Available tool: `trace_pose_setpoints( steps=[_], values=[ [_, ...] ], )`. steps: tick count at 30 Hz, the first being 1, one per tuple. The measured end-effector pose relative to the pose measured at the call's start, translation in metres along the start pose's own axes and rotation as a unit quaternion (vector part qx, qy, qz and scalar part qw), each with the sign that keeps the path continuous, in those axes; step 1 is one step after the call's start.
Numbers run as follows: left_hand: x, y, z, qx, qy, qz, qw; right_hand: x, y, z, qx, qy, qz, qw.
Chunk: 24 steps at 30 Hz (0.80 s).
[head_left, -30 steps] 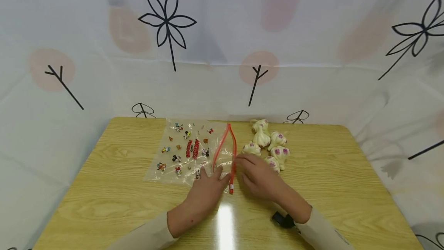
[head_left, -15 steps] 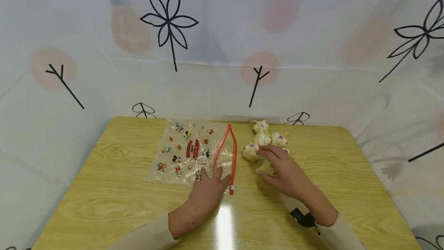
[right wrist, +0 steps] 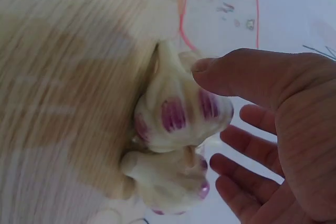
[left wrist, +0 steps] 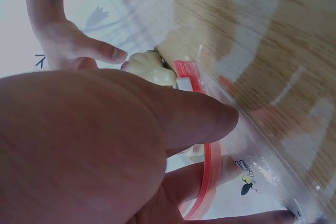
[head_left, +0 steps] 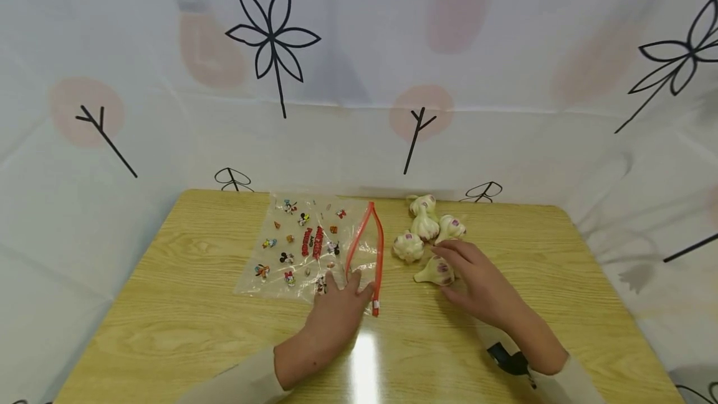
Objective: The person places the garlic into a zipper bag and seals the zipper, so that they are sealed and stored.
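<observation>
My left hand (head_left: 336, 313) rests with spread fingers on the lower right corner of a clear zip bag (head_left: 297, 229) printed with cartoon figures. The bag lies flat, its red zip edge (head_left: 379, 254) parted into a loop towards the right. In the left wrist view the thumb (left wrist: 205, 114) lies beside the white slider (left wrist: 184, 84). My right hand (head_left: 485, 282) is around a garlic bulb (head_left: 439, 272), thumb and fingers apart. From the right wrist, the thumb (right wrist: 236, 74) overlaps a purple-marked bulb (right wrist: 178, 108); contact is unclear. Its other fingers stand off the bulbs.
More garlic bulbs (head_left: 408, 246) lie grouped behind the right hand, right of the bag. A wooden table (head_left: 185, 310) carries everything. Printed white cloth (head_left: 348, 142) hangs along its back and sides. A black device (head_left: 507, 359) is strapped at the right wrist.
My right hand has moved from the bag's zip edge rightwards to the garlic. The bulb near it now lies turned, its stem pointing left. The left hand has stayed on the bag.
</observation>
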<state>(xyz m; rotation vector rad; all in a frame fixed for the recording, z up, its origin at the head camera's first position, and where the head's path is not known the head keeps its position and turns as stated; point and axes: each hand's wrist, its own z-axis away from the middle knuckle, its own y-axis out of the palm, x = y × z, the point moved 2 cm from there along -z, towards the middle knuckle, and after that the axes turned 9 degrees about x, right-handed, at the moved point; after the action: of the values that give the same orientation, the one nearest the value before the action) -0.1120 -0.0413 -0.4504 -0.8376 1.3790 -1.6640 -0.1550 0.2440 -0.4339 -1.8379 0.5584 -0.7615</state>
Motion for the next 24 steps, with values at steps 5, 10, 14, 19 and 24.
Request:
trace_pose_setpoints(
  steps=[5, 10, 14, 19, 24],
  values=[
    [-0.001, -0.001, 0.000, 0.002, -0.002, 0.005, 1.0000, -0.005, 0.003, 0.004, -0.001, -0.010, 0.004, 0.9999],
    [-0.002, -0.002, -0.001, 0.004, -0.006, 0.002, 1.0000, -0.007, 0.006, 0.004, -0.003, -0.030, 0.003, 0.9995],
    [-0.001, 0.000, -0.002, 0.009, -0.009, 0.006, 0.9999, -0.008, 0.009, 0.004, 0.000, -0.028, 0.002, 0.9996],
    [-0.002, 0.002, -0.003, 0.013, -0.013, 0.010, 0.9998, -0.009, 0.012, 0.004, -0.006, -0.038, -0.001, 0.9993],
    [-0.002, 0.003, -0.002, 0.014, -0.015, 0.006, 0.9998, -0.009, 0.014, 0.004, -0.012, -0.053, 0.006, 0.9985]
  ],
)
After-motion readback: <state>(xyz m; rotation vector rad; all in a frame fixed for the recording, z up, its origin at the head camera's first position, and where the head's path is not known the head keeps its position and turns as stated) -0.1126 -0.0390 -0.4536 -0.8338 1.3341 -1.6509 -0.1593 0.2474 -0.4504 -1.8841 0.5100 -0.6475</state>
